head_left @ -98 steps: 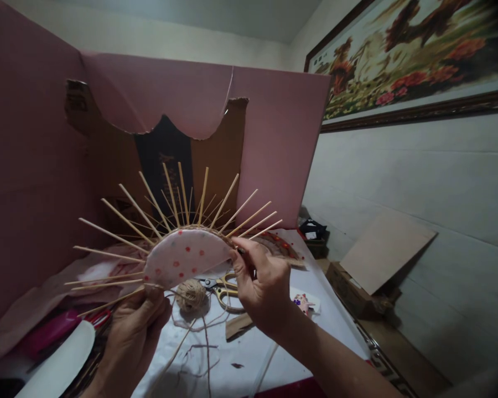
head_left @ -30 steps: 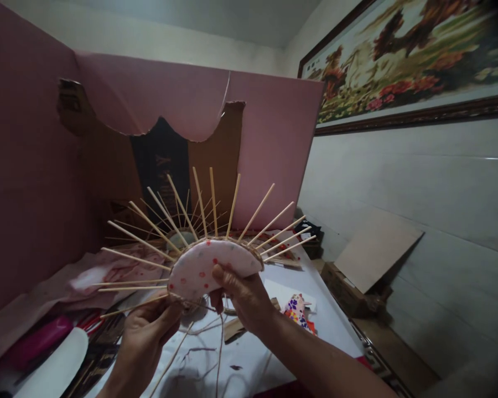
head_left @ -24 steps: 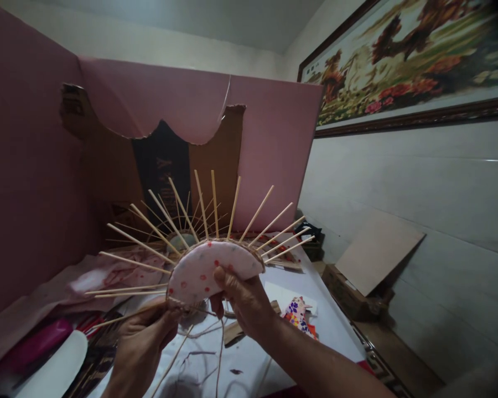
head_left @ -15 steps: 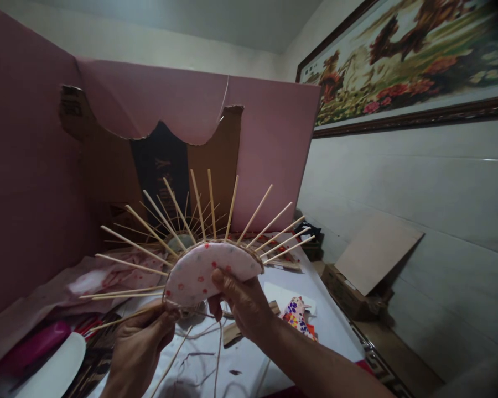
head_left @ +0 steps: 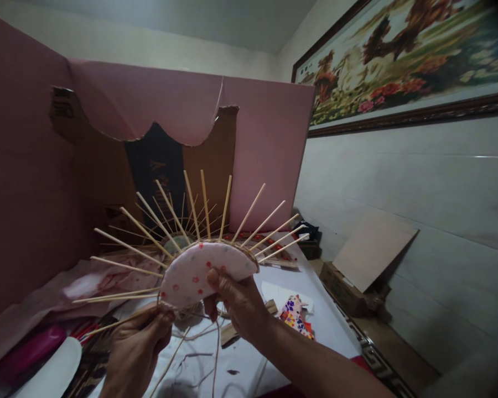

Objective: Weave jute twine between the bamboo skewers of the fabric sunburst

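Note:
A half-round panel (head_left: 207,265) covered in white cloth with small red flowers is held up in front of me. Thin wooden sticks (head_left: 153,215) fan out from its curved rim, which is edged with twisted cord. My right hand (head_left: 232,298) grips the panel's lower straight side, thumb on the cloth and fingers behind. At the left corner, my left hand (head_left: 139,342) is closed, thumb and fingers pinching the rim where the lowest stick leaves it. A strand of cord (head_left: 216,354) hangs below the panel. What lies behind the panel is hidden.
A second stick fan (head_left: 176,243) stands behind on the white table (head_left: 327,309). Flowered cloth (head_left: 295,318), a cardboard strip (head_left: 231,334) and cord scraps lie on the table. At left are pink fabric (head_left: 95,282) and a magenta item (head_left: 41,345). A pink board (head_left: 269,149) rises behind.
The whole view has shifted slightly, so everything sits a little further left. Both hands keep the same hold on the panel.

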Available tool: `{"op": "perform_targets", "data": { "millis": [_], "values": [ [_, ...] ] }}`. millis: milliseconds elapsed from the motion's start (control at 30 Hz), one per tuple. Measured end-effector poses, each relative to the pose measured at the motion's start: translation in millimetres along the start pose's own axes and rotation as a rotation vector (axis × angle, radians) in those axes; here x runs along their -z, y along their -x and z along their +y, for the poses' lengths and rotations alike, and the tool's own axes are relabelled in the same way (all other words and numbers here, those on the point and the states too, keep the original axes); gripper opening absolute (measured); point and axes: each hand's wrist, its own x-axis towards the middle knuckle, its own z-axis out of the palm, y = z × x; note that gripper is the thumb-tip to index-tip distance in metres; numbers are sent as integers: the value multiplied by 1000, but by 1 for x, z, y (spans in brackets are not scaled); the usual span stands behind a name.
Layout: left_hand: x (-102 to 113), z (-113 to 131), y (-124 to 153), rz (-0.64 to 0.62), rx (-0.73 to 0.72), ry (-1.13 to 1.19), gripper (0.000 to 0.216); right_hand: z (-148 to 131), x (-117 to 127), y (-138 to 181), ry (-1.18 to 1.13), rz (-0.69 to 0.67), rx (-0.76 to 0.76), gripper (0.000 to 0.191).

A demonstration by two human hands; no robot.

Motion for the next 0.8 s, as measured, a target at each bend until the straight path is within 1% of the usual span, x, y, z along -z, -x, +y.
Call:
{"op": "perform_targets", "data": {
  "millis": [233,433,533,667,800],
  "values": [
    [5,-3,-2,-28,-8,-7,28,-1,-1,1,11,10,-5,34],
    [1,0,1,3,2,16,34,-1,-1,1,1,-7,-1,30],
    [-1,3,2,23,11,27,37,0,-1,0,-6,21,-7,33],
    [-3,8,3,-5,67,32,38,4,0,-3,-42,48,-13,37],
    [-2,7,4,-10,109,90,47,13,-3,-4,-114,70,4,41]
  ]
}}
